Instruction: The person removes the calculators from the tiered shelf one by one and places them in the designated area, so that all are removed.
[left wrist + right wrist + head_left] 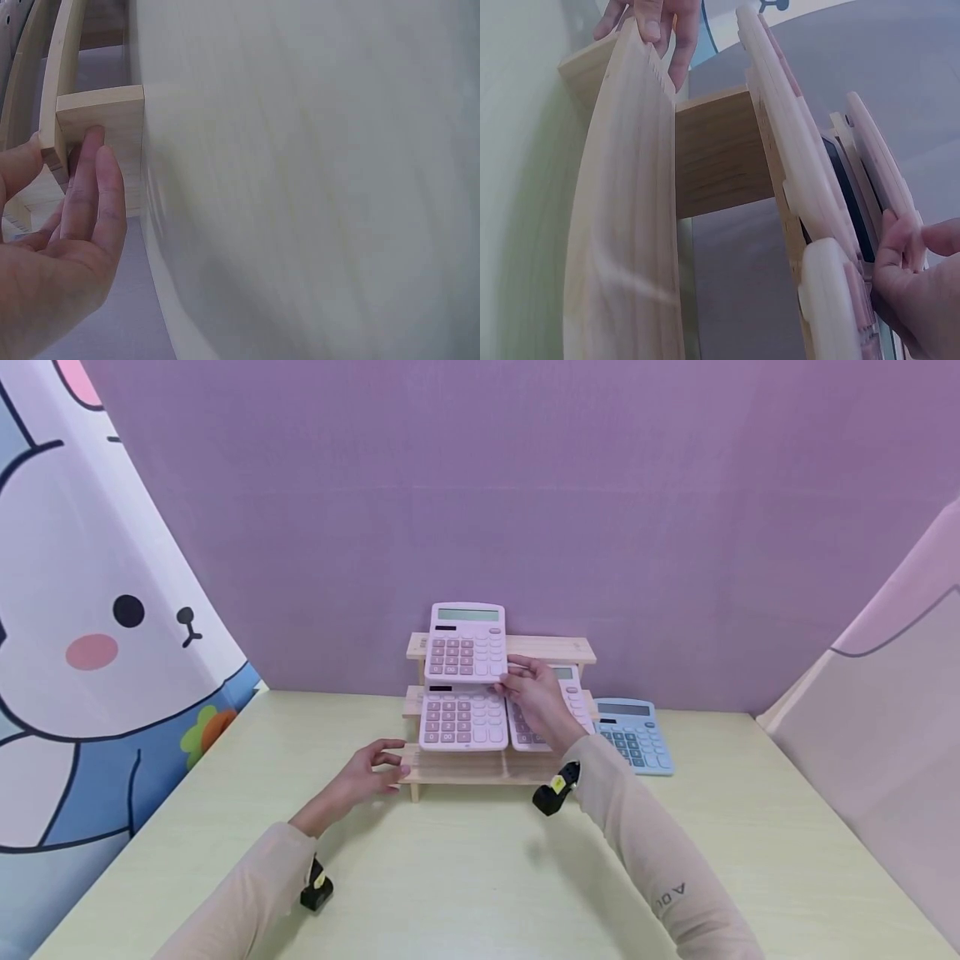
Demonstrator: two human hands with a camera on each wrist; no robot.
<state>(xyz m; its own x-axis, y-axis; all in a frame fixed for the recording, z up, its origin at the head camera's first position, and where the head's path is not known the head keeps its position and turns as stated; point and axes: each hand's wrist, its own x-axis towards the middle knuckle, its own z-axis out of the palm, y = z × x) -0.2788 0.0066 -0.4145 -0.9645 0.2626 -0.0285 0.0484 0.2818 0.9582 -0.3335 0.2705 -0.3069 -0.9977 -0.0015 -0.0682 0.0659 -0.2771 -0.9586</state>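
A three-step wooden display rack (480, 766) stands against the back wall. On its top step a pink calculator (467, 631) leans upright, and my right hand (538, 697) pinches its lower right corner between thumb and fingers. Two more pink calculators sit side by side on the middle step: the left one (465, 731) shows most of its keys, while my right hand partly covers the right one (573, 685). My left hand (371, 774) grips the left end of the bottom step, thumb on one face and fingers behind the board (54, 105).
A blue calculator (637, 739) lies tilted at the rack's right side, partly hidden behind it. The pale wooden table (465, 877) extends in front. A purple wall (480, 510) rises behind, and a cartoon-printed cloth (112, 710) hangs at the left.
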